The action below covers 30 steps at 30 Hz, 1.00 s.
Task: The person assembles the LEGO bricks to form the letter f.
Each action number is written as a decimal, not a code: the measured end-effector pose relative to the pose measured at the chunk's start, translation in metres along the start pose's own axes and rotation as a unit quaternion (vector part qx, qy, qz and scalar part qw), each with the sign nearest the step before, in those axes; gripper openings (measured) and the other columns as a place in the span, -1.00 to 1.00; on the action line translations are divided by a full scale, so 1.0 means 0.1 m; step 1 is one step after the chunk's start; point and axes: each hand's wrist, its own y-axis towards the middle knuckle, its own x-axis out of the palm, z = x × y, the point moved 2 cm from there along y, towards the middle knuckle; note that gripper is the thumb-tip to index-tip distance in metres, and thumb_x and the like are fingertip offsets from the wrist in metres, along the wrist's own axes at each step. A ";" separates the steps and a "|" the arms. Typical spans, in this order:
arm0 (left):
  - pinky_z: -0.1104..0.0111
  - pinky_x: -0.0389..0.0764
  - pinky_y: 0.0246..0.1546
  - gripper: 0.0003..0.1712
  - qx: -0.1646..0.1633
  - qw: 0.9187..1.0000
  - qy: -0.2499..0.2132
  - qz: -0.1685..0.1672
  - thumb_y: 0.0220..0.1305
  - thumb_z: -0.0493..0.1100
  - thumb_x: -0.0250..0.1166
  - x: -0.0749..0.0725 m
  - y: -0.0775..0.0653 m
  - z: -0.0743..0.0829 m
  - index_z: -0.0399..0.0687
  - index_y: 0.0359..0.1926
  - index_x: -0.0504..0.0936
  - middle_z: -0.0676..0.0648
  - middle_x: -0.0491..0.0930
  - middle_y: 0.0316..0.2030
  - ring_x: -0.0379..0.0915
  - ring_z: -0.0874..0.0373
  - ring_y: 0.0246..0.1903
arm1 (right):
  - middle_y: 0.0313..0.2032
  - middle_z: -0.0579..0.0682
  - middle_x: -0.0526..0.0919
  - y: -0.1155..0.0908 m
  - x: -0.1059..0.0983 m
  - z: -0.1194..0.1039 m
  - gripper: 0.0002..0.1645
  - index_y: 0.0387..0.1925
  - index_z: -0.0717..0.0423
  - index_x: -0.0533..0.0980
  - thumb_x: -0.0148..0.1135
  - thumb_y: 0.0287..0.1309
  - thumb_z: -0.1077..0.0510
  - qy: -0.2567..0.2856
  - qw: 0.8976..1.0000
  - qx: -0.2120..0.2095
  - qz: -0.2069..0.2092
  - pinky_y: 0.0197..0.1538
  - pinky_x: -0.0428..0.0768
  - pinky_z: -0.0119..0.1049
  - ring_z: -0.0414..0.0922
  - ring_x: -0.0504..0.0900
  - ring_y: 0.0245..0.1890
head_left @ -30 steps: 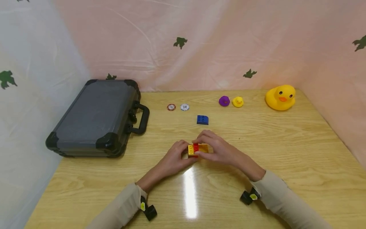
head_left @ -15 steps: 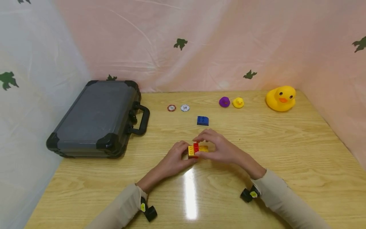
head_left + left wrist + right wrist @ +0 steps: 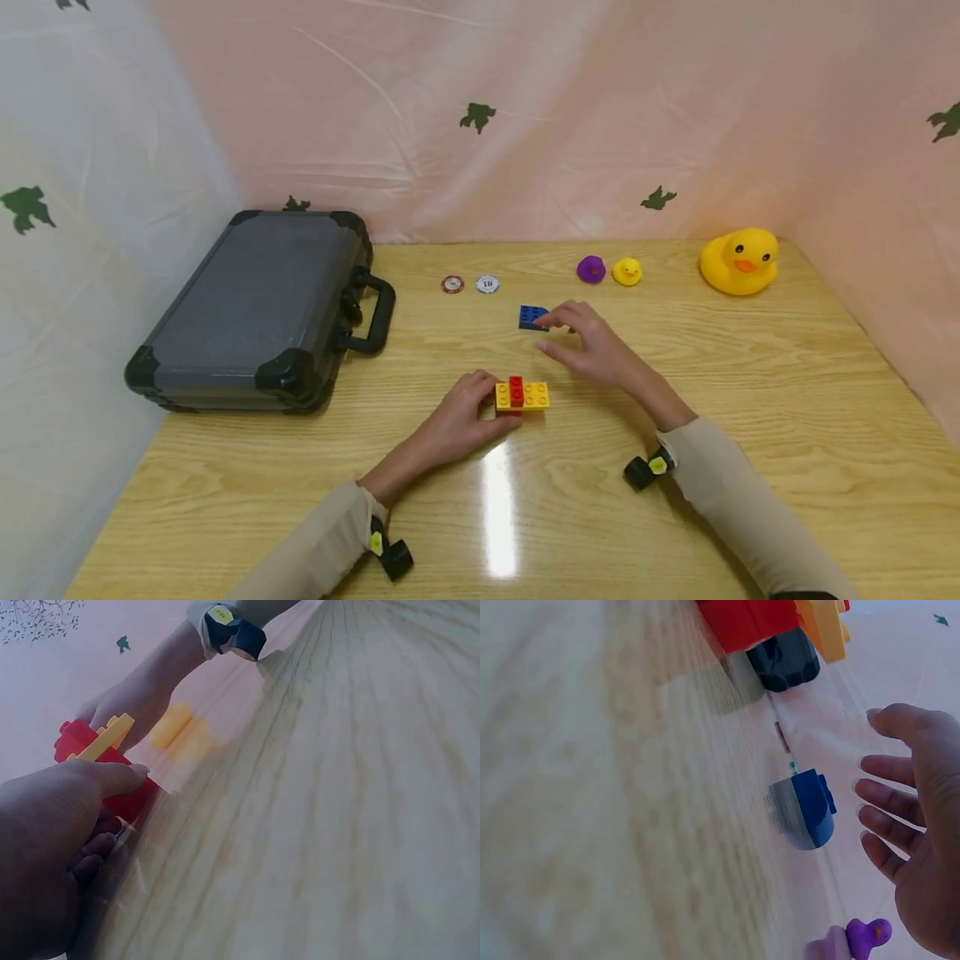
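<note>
My left hand [image 3: 457, 421] grips the left end of a small toy-brick stack low over the wooden table. In the left wrist view the stack shows a red lower brick [image 3: 133, 796], a yellow plate [image 3: 109, 737] across it and a narrow red brick [image 3: 73, 739] on top. The plate juts out to the right in the head view. My right hand [image 3: 596, 348] is off the stack, fingers spread and holding nothing, its fingertips overlapping a blue brick [image 3: 528, 317]. In the right wrist view that blue brick [image 3: 812, 808] has one rounded end and stands beyond the fingertips.
A grey case [image 3: 232, 300] with a black handle [image 3: 381, 315] lies at the left. Behind the blue brick are a red chip [image 3: 452, 284] and a white chip [image 3: 487, 284]. A purple duck [image 3: 591, 269], small yellow duck [image 3: 627, 271] and large yellow duck [image 3: 741, 262] stand farther right.
My right hand has let go of the narrow red brick and moved away from the stack, up to the blue brick. The left hand keeps its hold in the same place.
</note>
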 end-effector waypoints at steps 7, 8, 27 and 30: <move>0.21 0.44 -0.07 -0.62 -0.006 1.000 -0.003 -0.005 0.30 -0.04 0.50 0.00 -0.01 0.00 -0.14 0.02 0.66 0.00 0.54 -0.10 0.39 0.13 -0.12 | 0.01 0.21 0.59 0.10 0.00 0.17 -0.66 0.09 0.30 0.60 0.35 0.36 0.21 -0.015 0.999 0.031 0.006 0.07 0.53 0.11 0.16 0.49 0.03; 0.21 0.43 -0.08 -0.62 -0.007 1.000 -0.002 -0.005 0.30 -0.04 0.50 0.00 -0.01 0.00 -0.14 0.02 0.66 0.00 0.54 -0.10 0.39 0.13 -0.12 | 0.01 0.21 0.58 0.11 0.00 0.19 -0.66 0.09 0.30 0.59 0.35 0.37 0.21 -0.016 0.999 0.036 0.006 0.08 0.52 0.11 0.16 0.49 0.03; 0.23 0.42 -0.12 -0.62 -0.011 1.000 0.004 -0.006 0.31 -0.03 0.49 0.00 0.00 -0.01 -0.13 0.01 0.65 0.00 0.53 -0.10 0.37 0.11 -0.14 | 0.02 0.24 0.54 0.28 0.11 0.43 -0.55 0.17 0.37 0.53 0.37 0.36 0.21 -0.002 0.995 0.095 0.008 0.06 0.50 0.00 0.12 0.51 -0.02; 0.23 0.42 -0.12 -0.62 -0.009 1.000 0.005 -0.005 0.31 -0.02 0.49 0.00 0.00 -0.01 -0.13 0.01 0.65 0.01 0.53 -0.10 0.37 0.12 -0.13 | 0.02 0.23 0.54 0.29 0.12 0.42 -0.55 0.17 0.37 0.54 0.37 0.35 0.20 -0.003 0.995 0.097 0.005 0.07 0.48 0.00 0.11 0.50 -0.01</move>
